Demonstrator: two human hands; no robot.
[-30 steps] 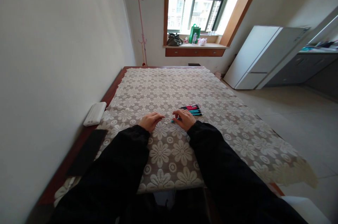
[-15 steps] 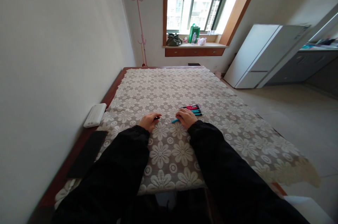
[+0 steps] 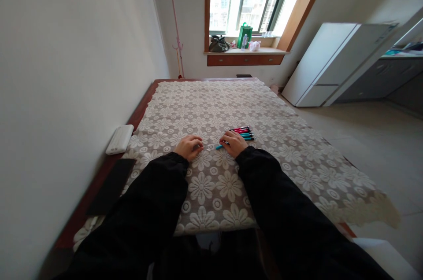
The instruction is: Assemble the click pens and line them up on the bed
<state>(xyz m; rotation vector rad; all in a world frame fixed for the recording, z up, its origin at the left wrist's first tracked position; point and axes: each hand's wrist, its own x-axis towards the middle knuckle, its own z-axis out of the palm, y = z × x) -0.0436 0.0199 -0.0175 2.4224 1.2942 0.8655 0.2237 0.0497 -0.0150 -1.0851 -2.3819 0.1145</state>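
Note:
Both my hands rest on a table covered with a flower-patterned lace cloth (image 3: 271,170). My right hand (image 3: 234,142) grips a teal pen (image 3: 219,146) whose end points left toward my left hand (image 3: 189,146). My left hand is curled, fingers closed around something small that may be the pen's cap; it is too small to tell. A row of several red and teal pens (image 3: 244,133) lies just right of my right hand. Black sleeves cover both arms.
A white box-shaped object (image 3: 119,139) and a flat black object (image 3: 110,185) lie on the table's left edge by the wall. A white fridge (image 3: 330,64) stands at the right. A window sill with bags and a pink coat stand are at the back.
The teal pen has come into view between my hands, and the hands have drawn slightly apart. The camera tilted a little, shifting the scene up.

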